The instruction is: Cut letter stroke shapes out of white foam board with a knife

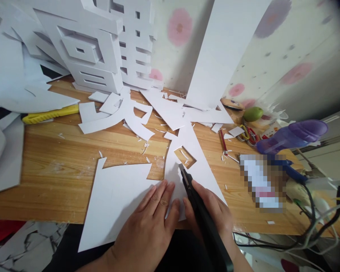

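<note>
My left hand lies flat with fingers stretched out on a white foam board sheet at the table's front edge, holding it down. My right hand is wrapped round a black utility knife. The knife's tip rests on the sheet near a square hole cut through it. The board runs up to the right as a long pointed strip.
On the wooden table lie cut white shapes and scraps. A yellow cutter lies at the left, and a purple glue gun, scissors, a green fruit and cables at the right. Large white block letters stand at the back.
</note>
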Available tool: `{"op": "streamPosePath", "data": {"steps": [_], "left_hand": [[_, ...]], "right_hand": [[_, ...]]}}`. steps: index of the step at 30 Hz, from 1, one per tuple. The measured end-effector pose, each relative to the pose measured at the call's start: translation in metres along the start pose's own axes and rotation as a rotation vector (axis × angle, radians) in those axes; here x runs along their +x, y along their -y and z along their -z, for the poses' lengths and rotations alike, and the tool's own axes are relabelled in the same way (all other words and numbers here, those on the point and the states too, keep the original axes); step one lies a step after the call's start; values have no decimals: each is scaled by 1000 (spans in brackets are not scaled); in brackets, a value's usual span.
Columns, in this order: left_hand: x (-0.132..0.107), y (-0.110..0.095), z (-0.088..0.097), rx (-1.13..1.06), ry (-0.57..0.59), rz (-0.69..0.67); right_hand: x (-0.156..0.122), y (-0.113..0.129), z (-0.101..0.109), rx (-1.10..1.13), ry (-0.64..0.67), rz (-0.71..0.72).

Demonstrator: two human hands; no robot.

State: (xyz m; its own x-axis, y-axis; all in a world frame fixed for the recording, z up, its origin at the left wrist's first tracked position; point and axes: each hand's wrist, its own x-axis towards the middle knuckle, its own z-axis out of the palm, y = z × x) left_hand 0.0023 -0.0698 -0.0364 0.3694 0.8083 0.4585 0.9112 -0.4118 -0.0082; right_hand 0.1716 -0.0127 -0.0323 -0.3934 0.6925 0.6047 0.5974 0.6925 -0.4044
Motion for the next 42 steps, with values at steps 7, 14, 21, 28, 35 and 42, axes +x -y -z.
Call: {"op": "streamPosePath", "data": {"steps": [7, 14, 21, 28, 35, 42], "left_hand": [[-2, 0, 2, 19, 38, -7], [0, 0, 2, 16, 44, -14], [-2, 0, 2, -8, 72, -20], [0, 0, 4, -31, 63, 1], [0, -1, 4, -30, 78, -2], [-1, 0, 3, -54, 91, 5]], "right_hand": [[-8, 4, 1, 21, -10, -37], [-13, 8, 4, 39, -32, -34], [-18, 8, 9, 29, -7, -26], [-20, 9, 16, 3, 43, 32], [-27, 15, 19, 35, 28, -13], [-35, 19, 22, 73, 4, -47]]}}
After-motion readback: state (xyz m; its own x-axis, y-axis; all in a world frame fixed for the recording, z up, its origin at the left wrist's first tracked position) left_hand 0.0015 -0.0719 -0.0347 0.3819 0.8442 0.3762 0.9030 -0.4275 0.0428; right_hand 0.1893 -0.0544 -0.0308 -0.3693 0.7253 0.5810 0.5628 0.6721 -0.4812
